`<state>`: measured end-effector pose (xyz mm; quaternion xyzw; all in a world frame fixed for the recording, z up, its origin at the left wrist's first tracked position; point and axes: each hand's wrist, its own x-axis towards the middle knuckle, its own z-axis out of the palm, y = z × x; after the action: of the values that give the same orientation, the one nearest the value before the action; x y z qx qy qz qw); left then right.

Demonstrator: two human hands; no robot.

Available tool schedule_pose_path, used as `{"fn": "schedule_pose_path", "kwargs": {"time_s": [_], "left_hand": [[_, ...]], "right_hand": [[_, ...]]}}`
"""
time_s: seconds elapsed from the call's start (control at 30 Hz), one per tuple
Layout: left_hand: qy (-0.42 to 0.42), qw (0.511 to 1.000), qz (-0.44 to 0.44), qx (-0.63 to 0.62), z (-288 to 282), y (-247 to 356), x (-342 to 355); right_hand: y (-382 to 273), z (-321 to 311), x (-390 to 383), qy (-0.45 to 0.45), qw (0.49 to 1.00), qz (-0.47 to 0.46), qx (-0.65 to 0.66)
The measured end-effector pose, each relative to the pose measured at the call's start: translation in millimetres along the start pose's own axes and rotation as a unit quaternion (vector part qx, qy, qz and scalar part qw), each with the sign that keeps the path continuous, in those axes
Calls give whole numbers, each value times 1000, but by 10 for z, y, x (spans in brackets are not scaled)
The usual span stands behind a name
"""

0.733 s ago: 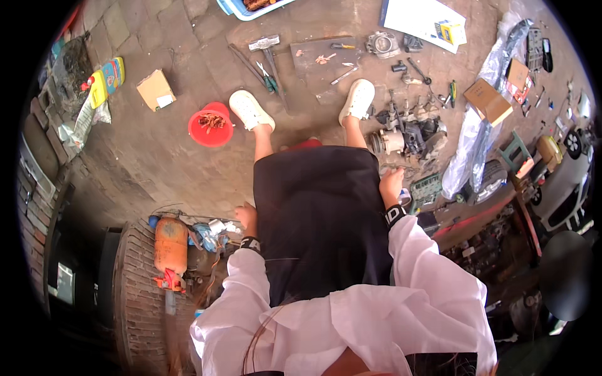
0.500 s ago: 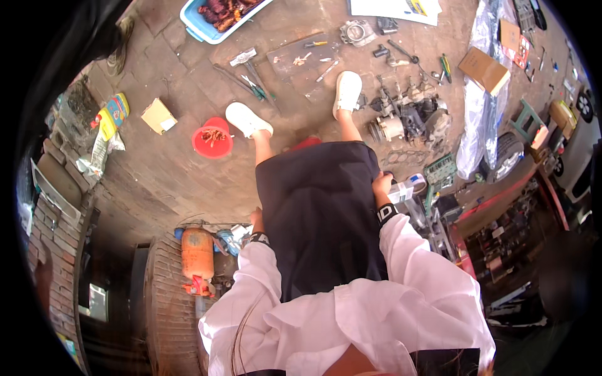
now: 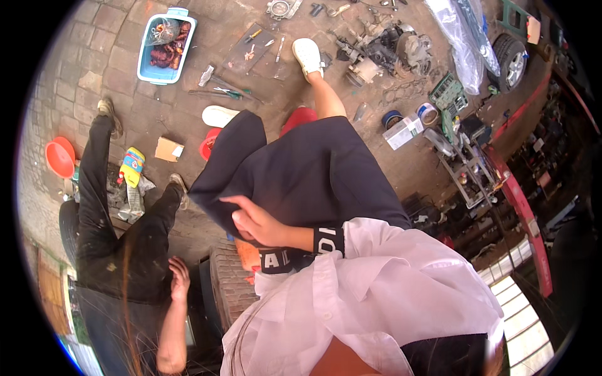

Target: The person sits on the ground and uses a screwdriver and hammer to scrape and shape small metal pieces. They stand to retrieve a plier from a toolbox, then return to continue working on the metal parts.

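Dark cloth covers my lap, its left part folded upward. My right hand is over that cloth at my left side, index finger extended and the others curled; what they hold is hidden. My left hand is hidden behind it, with only its cuff showing below. Past the cloth are my white shoes, with a red bucket partly hidden beside one. A hammer and cutters lie on the paving.
Another person is close at my left. A blue tub of brownish pieces, engine parts, plastic-wrapped lengths, a tyre and a green tool case are on the ground; a red beam is at right.
Both hands have moved from either side of my lap to its left, and the cloth has folded up. Another person has appeared at left, and my view has shifted.
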<state>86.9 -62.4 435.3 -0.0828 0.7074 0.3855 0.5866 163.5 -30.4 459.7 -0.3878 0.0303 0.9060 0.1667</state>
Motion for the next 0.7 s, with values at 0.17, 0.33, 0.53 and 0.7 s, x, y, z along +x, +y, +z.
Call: {"fn": "schedule_pose_path", "kwargs": {"time_s": [0.17, 0.33, 0.53, 0.7], "left_hand": [[-83, 992, 39, 93, -653, 580, -191], [-98, 989, -66, 91, -948, 133, -150], [-45, 965, -246, -78, -489, -1687, 199], [81, 990, -104, -54, -199, -2465, 320]], "right_hand": [[610, 212, 191, 1, 997, 10, -79], [1315, -123, 452, 107, 994, 25, -20], [1326, -1035, 976, 251, 914, 55, -313], [1002, -2058, 1850, 242, 799, -83, -544]]}}
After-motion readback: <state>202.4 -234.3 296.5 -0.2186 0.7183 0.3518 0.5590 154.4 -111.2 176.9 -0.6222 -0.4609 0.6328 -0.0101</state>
